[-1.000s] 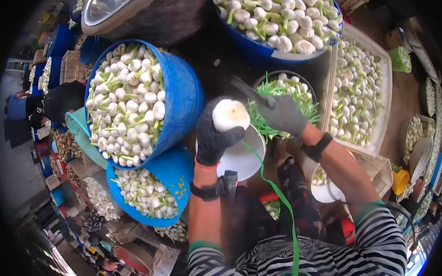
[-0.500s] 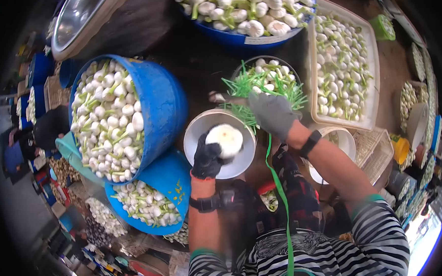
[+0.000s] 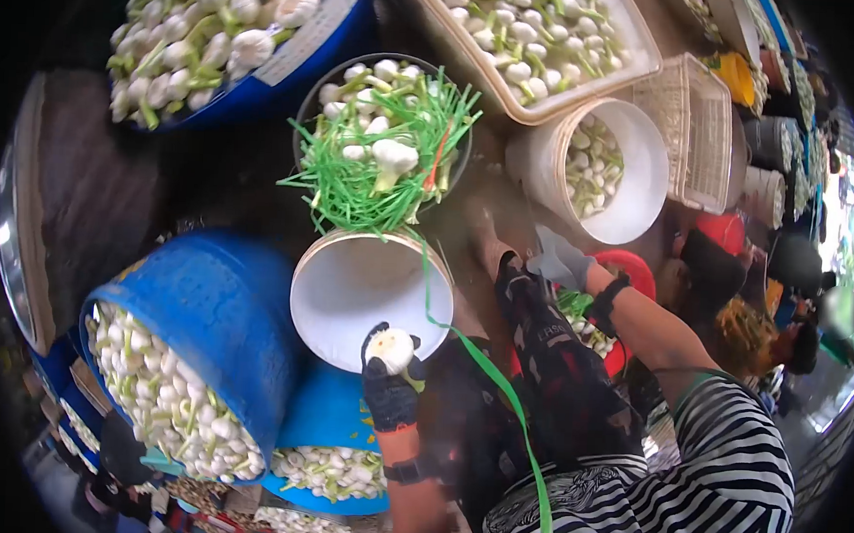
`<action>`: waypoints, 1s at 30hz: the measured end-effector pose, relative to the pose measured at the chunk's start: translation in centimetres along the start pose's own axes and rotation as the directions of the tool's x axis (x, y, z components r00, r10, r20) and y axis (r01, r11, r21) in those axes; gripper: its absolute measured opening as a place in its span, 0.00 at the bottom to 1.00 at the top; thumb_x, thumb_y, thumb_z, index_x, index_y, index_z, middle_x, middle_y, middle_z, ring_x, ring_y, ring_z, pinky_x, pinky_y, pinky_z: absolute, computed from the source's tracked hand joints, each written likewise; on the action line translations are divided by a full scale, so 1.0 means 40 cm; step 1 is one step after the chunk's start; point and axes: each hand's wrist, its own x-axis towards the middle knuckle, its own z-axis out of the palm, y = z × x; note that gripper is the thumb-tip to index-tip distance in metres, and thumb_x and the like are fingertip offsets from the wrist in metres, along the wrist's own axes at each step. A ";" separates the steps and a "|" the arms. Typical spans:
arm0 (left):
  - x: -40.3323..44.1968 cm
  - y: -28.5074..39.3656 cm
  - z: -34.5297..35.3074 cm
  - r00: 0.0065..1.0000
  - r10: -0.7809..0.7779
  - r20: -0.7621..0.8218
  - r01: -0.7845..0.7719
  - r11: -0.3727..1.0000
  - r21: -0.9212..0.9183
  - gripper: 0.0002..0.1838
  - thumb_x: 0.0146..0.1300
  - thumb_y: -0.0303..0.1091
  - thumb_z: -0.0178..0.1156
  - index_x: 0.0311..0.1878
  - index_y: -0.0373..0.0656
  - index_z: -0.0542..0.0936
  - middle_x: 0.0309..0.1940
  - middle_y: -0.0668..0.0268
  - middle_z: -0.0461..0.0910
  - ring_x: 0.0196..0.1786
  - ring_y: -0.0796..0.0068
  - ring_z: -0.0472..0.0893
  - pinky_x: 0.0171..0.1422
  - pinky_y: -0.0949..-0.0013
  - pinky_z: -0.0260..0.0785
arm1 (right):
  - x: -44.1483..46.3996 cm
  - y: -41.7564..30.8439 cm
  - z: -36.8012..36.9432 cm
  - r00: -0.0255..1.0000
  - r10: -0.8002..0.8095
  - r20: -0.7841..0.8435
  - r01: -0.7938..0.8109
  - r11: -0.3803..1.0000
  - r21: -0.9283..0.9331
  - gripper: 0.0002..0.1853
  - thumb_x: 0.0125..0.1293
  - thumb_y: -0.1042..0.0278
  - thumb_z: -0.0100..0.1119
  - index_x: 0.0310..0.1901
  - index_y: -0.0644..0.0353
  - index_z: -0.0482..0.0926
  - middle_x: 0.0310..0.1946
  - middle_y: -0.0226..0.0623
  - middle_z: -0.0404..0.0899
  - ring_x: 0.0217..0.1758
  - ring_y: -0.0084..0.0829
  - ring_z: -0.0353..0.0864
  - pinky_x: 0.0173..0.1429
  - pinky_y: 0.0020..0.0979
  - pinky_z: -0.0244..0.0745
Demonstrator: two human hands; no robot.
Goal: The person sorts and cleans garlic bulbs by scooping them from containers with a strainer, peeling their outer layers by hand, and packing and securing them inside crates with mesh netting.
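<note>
My left hand (image 3: 390,394), in a black glove, is closed around a pale, round garlic bulb (image 3: 391,351). It holds the bulb over the near rim of a white bucket (image 3: 321,295). My right hand (image 3: 562,263), in a grey glove, is by my knee, above a red bucket (image 3: 629,269) with garlic and something green inside. Its fingers are blurred, so I cannot make out whether it grips anything. A basin beyond the white bucket holds garlic bulbs (image 3: 394,158) and thin green strips (image 3: 354,197). One long green ribbon (image 3: 498,384) runs down across my lap.
A large blue tub (image 3: 225,305) of garlic tilts at the left, with a lighter blue tub (image 3: 325,414) beside it. Another blue tub (image 3: 312,57) stands at the back. On the right are a rectangular tray (image 3: 646,62), a white bucket (image 3: 640,181) and a wicker-like basket (image 3: 704,136).
The view has swung to the right. My right hand has left the green strips and come down beside my knee. The garlic bulb in my left hand has moved toward the bucket's near rim.
</note>
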 end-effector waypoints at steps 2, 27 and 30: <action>-0.003 -0.057 0.009 0.996 -0.011 -0.085 0.016 0.998 0.067 0.36 0.53 0.47 0.63 0.60 0.35 0.64 0.45 0.50 0.76 0.43 0.59 0.78 0.40 0.65 0.74 | 0.076 0.093 0.032 0.988 0.144 -0.056 -0.145 0.989 -0.023 0.21 0.52 0.65 0.56 0.47 0.66 0.70 0.40 0.53 0.75 0.42 0.47 0.75 0.47 0.39 0.69; 0.180 -0.255 0.187 0.981 0.108 0.159 -0.178 0.825 0.536 0.42 0.55 0.56 0.61 0.63 0.35 0.59 0.54 0.57 0.68 0.55 0.65 0.71 0.60 0.65 0.66 | 0.094 0.264 0.174 0.984 0.132 0.116 -0.175 0.776 0.606 0.19 0.64 0.55 0.50 0.47 0.63 0.73 0.37 0.39 0.78 0.41 0.33 0.79 0.47 0.31 0.74; 0.157 -0.262 0.163 0.976 0.007 0.219 -0.068 0.960 0.271 0.32 0.56 0.35 0.58 0.65 0.44 0.60 0.62 0.54 0.64 0.65 0.53 0.63 0.73 0.49 0.46 | -0.089 0.172 0.202 0.911 0.272 0.312 -0.359 0.144 0.922 0.20 0.67 0.51 0.48 0.48 0.60 0.73 0.39 0.35 0.78 0.40 0.30 0.79 0.45 0.31 0.75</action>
